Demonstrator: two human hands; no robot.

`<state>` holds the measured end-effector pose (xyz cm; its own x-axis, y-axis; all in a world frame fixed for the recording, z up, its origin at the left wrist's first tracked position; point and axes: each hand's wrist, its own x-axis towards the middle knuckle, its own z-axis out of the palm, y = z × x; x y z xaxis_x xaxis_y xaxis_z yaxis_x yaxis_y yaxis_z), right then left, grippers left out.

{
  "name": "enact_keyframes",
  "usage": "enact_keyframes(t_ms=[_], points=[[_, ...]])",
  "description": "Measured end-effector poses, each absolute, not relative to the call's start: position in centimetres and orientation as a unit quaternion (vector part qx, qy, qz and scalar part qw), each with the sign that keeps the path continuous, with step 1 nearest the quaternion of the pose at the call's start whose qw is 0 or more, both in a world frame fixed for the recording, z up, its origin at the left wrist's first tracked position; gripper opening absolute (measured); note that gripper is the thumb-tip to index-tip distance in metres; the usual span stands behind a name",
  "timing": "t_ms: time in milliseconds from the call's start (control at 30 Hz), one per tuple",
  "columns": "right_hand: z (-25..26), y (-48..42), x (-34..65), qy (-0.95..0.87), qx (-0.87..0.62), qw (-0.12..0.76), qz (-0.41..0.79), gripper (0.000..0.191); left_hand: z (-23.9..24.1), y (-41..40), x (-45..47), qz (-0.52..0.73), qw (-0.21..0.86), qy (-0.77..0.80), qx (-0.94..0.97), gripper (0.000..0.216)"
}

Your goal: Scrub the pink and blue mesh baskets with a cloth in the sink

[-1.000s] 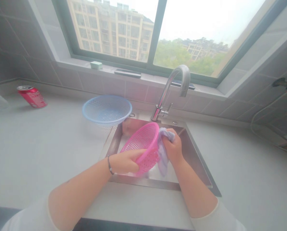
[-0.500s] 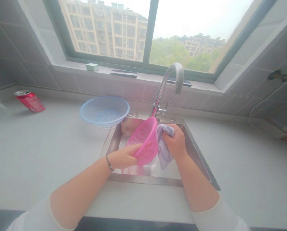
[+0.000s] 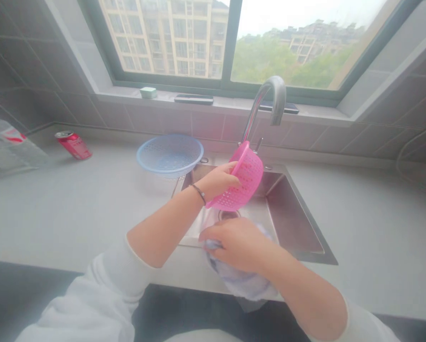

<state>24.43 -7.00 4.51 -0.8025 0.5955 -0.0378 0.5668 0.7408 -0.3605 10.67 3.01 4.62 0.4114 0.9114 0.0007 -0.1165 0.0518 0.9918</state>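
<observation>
My left hand [image 3: 218,181] is closed on the rim of a pink perforated basket [image 3: 243,183], holding it tilted on edge above the steel sink [image 3: 291,218], just under the tap [image 3: 270,97]. My right hand [image 3: 239,244] grips a pale lilac cloth [image 3: 239,282] at the sink's near edge, over the front of the counter. The cloth hangs down below my fingers. A blue perforated basket [image 3: 170,154] rests on the counter at the sink's far left corner.
A red drink can [image 3: 73,145] lies on its side at the back left, with a clear plastic bag [image 3: 9,147] further left. The windowsill holds a small green block [image 3: 148,92] and a dark flat bar [image 3: 193,99]. Grey counter [image 3: 370,228] stretches both sides.
My left hand lifted the pink basket up toward the tap and tipped it. My right hand left the basket and drew the cloth back to the sink's near edge.
</observation>
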Motion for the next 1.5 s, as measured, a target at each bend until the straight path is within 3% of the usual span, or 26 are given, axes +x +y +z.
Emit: enact_keyframes(t_ms=[200, 400, 600, 667, 833, 1000, 1133, 1233, 1333, 1400, 1500], points=[[2.2, -12.1, 20.0, -0.942, -0.297, -0.004, 0.158, 0.017, 5.4, 4.2, 13.5, 0.439, 0.587, 0.373, 0.568, 0.044], [1.0, -12.5, 20.4, -0.944, -0.301, 0.026, 0.134, 0.018, 5.6, 4.1, 13.6, 0.449, 0.581, 0.348, 0.583, 0.048], [2.2, -9.2, 23.0, -0.892, -0.436, 0.108, 0.050, 0.013, 4.7, 2.2, 13.2, 0.426, 0.574, 0.356, 0.602, 0.072], [2.7, -8.5, 24.0, -0.862, -0.489, 0.127, 0.041, 0.013, 3.7, 1.0, 12.7, 0.434, 0.567, 0.344, 0.610, 0.071], [3.4, -8.0, 26.1, -0.842, -0.503, 0.133, 0.144, 0.012, 1.5, -2.0, 10.2, 0.485, 0.583, 0.325, 0.565, 0.065], [4.5, -5.2, 28.1, -0.734, -0.519, 0.298, 0.322, 0.018, -0.2, -3.2, 7.8, 0.449, 0.461, 0.363, 0.674, 0.048], [5.7, -3.0, 28.8, -0.708, -0.531, 0.334, 0.325, 0.022, -1.9, -3.1, 7.5, 0.411, 0.468, 0.371, 0.689, 0.044], [6.2, -2.3, 28.7, -0.750, -0.542, 0.288, 0.248, 0.045, -2.4, -2.7, 7.4, 0.357, 0.470, 0.385, 0.709, 0.042], [6.5, -1.5, 28.2, -0.813, -0.539, 0.138, 0.171, 0.063, -2.5, -2.2, 7.1, 0.258, 0.450, 0.397, 0.757, 0.038], [6.6, -0.6, 27.9, -0.839, -0.523, 0.043, 0.142, 0.049, -2.6, -1.9, 6.7, 0.214, 0.430, 0.407, 0.777, 0.037], [6.5, 1.2, 27.4, -0.854, -0.502, -0.031, 0.131, 0.024, -2.5, -1.8, 6.3, 0.224, 0.396, 0.430, 0.780, 0.047]])
